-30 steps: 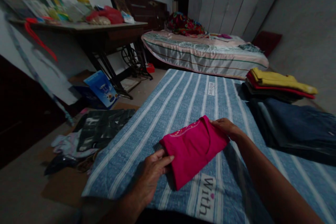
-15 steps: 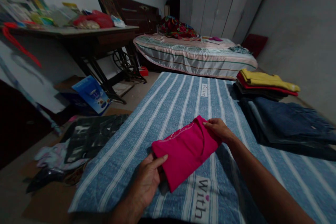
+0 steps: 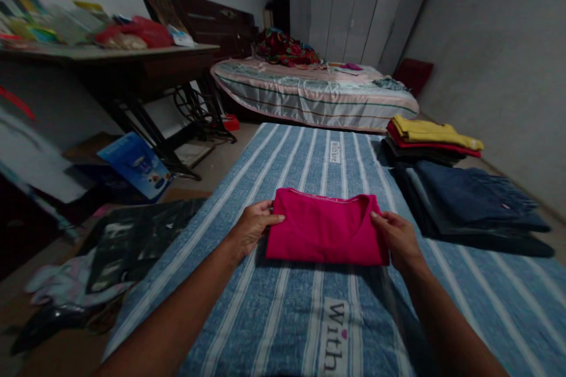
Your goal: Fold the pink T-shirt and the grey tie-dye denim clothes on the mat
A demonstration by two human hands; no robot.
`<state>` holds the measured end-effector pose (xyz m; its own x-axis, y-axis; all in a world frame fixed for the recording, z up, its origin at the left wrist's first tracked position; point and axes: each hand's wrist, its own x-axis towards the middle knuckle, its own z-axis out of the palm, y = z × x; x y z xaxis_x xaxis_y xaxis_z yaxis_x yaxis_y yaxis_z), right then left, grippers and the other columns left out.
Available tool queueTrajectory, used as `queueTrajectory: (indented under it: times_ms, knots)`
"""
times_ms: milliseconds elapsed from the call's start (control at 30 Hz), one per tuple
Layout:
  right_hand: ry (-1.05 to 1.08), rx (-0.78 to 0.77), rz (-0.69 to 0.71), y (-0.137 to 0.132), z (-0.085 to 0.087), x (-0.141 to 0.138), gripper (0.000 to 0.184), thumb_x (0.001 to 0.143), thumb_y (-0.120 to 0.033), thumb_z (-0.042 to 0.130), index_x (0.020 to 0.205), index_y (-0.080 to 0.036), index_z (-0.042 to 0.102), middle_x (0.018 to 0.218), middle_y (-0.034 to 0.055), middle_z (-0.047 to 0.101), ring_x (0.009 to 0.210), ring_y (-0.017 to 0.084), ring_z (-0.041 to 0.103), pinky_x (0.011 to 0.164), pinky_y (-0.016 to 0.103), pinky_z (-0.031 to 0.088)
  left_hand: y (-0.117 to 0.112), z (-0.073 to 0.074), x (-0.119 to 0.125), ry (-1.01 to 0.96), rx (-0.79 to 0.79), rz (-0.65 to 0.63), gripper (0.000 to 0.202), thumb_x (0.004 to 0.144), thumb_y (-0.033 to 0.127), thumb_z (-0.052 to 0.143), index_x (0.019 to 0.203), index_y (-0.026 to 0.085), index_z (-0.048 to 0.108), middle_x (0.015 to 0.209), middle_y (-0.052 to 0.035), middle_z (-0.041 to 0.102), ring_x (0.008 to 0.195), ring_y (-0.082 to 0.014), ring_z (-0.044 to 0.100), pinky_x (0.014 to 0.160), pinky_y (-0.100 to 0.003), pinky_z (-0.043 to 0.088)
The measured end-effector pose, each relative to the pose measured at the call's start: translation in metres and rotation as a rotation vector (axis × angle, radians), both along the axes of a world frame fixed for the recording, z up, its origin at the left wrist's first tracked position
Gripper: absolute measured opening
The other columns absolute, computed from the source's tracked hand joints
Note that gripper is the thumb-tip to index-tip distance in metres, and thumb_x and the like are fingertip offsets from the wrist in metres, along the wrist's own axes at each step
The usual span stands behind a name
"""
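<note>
A bright pink folded shirt (image 3: 325,230), its rounded neckline showing, is held level over the blue striped bedsheet (image 3: 292,312). My left hand (image 3: 254,227) pinches its left edge, thumb on top and the other fingers partly hidden behind. On the right side, my right hand (image 3: 398,238) grips the shirt's edge with the thumb in front. A shadow lies under the shirt's lower edge. To the right of my right hand lie folded jeans (image 3: 477,194). Behind them sits a stack of folded clothes with a yellow garment (image 3: 435,131) on top.
Another bed (image 3: 309,91) with a satin cover stands beyond the sheet's far edge. A sewing machine table (image 3: 177,53) loaded with bags and boxes stands at the left. On the floor are a blue box (image 3: 135,165) and dark plastic-wrapped items (image 3: 137,241).
The pink shirt has turned from a slant to nearly straight across and tilted its neckline away from me. My left hand moved up; my right hand shifted slightly right and down.
</note>
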<state>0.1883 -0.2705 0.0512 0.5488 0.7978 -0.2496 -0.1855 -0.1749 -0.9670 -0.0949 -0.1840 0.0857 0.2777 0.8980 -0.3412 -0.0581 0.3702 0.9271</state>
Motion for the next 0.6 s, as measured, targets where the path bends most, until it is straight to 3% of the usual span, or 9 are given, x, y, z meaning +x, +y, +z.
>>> queueTrajectory:
  times_ms: [100, 200, 467, 600]
  knots:
    - [-0.141, -0.071, -0.011, -0.007, -0.032, 0.002, 0.043, 0.052, -0.051, 0.076, 0.071, -0.017, 0.058, 0.051, -0.0024, 0.055, 0.043, 0.011, 0.047, 0.041, 0.022, 0.035, 0.010, -0.034, 0.001, 0.176, 0.060, 0.031, 0.051, 0.050, 0.026, 0.077, 0.096, 0.012, 0.060, 0.063, 0.0007, 0.066, 0.055, -0.0170, 0.062, 0.051, -0.025, 0.044]
    - [-0.296, -0.073, 0.016, -0.007, -0.046, 0.007, 0.043, 0.061, -0.054, 0.068, 0.082, -0.017, 0.059, 0.052, -0.0033, 0.054, 0.043, 0.012, 0.047, 0.040, 0.021, 0.032, 0.011, -0.045, 0.001, 0.254, 0.182, 0.065, 0.042, 0.055, 0.028, 0.072, 0.093, 0.014, 0.059, 0.059, 0.0037, 0.062, 0.054, -0.0154, 0.059, 0.051, -0.024, 0.042]
    - [-0.601, -0.142, 0.068, -0.005, -0.047, 0.015, 0.031, 0.075, -0.044, 0.056, 0.089, -0.018, 0.063, 0.058, -0.0011, 0.058, 0.052, 0.016, 0.055, 0.050, 0.025, 0.037, 0.009, -0.047, -0.001, 0.481, 0.408, 0.076, 0.026, 0.065, 0.028, 0.063, 0.089, 0.018, 0.059, 0.060, 0.0034, 0.062, 0.058, -0.0170, 0.060, 0.055, -0.025, 0.043]
    - [-1.027, -0.246, 0.024, -0.013, -0.034, 0.004, 0.030, 0.082, -0.037, 0.051, 0.101, -0.018, 0.065, 0.073, 0.0051, 0.065, 0.069, 0.020, 0.061, 0.062, 0.027, 0.039, 0.013, -0.056, -0.002, 0.566, 0.435, 0.072, 0.025, 0.066, 0.029, 0.061, 0.089, 0.019, 0.060, 0.060, 0.0032, 0.062, 0.059, -0.0177, 0.061, 0.055, -0.026, 0.042]
